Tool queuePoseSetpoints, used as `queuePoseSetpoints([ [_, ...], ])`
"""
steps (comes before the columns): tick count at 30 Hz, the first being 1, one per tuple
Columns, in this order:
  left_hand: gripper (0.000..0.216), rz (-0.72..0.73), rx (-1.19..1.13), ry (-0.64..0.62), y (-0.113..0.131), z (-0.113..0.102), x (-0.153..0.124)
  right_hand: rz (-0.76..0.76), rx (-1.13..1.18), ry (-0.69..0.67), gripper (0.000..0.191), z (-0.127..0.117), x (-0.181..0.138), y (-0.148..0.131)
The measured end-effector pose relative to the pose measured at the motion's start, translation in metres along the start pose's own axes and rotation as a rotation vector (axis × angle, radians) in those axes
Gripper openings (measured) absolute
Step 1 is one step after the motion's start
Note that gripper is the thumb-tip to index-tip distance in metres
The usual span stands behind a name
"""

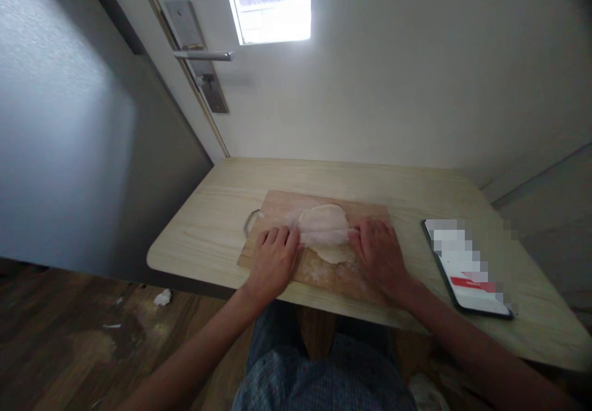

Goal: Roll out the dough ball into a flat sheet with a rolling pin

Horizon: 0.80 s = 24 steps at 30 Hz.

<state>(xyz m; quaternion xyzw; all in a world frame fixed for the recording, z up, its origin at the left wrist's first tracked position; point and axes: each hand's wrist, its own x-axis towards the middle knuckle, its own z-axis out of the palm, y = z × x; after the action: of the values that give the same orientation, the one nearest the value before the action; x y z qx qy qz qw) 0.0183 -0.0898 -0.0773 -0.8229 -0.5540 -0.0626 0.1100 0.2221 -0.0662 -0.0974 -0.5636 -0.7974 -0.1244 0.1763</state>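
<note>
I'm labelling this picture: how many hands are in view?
2: the left hand, left of the flattened dough, and the right hand, right of it, both over the wooden board.

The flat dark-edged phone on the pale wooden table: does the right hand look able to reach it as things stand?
Probably yes: only the table shows between the right hand and the phone, but that hand would first need to release the pale rod-like roller.

Left hand [275,252] and right hand [378,252] hold a pale rod [324,236] across flat dough [324,215], on a board [277,204] atop a bench [203,226].
</note>
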Motion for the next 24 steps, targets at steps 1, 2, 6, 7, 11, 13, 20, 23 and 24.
queuePoseSetpoints([
  [1,0.025,-0.006,0.007,-0.001,0.0,0.001,0.0,-0.011,0.0,-0.002,0.025,0.0,0.0,0.001],
  [2,0.025,-0.013,0.013,-0.003,0.0,0.002,0.002,-0.023,-0.002,-0.002,0.025,0.0,0.001,0.002],
  [6,0.026,-0.035,0.01,-0.027,-0.003,0.006,0.011,-0.039,-0.051,-0.012,0.026,0.001,0.006,0.005],
  [7,0.027,-0.037,0.006,-0.035,-0.004,0.007,0.014,-0.041,-0.068,-0.018,0.026,0.001,0.008,0.006],
  [11,0.029,-0.052,-0.02,-0.065,-0.008,0.011,0.023,-0.063,-0.102,-0.049,0.027,0.003,0.017,0.009],
  [13,0.03,-0.058,-0.042,-0.094,-0.01,0.012,0.027,-0.068,-0.093,-0.082,0.028,0.003,0.022,0.01],
  [20,0.039,-0.11,-0.095,-0.27,-0.016,0.009,0.044,-0.061,0.006,-0.234,0.03,0.0,0.042,0.011],
  [23,0.045,-0.141,-0.107,-0.36,-0.019,0.008,0.052,-0.046,-0.025,-0.307,0.031,-0.001,0.051,0.011],
  [24,0.048,-0.151,-0.106,-0.378,-0.02,0.008,0.053,-0.037,-0.036,-0.344,0.033,-0.002,0.053,0.011],
])
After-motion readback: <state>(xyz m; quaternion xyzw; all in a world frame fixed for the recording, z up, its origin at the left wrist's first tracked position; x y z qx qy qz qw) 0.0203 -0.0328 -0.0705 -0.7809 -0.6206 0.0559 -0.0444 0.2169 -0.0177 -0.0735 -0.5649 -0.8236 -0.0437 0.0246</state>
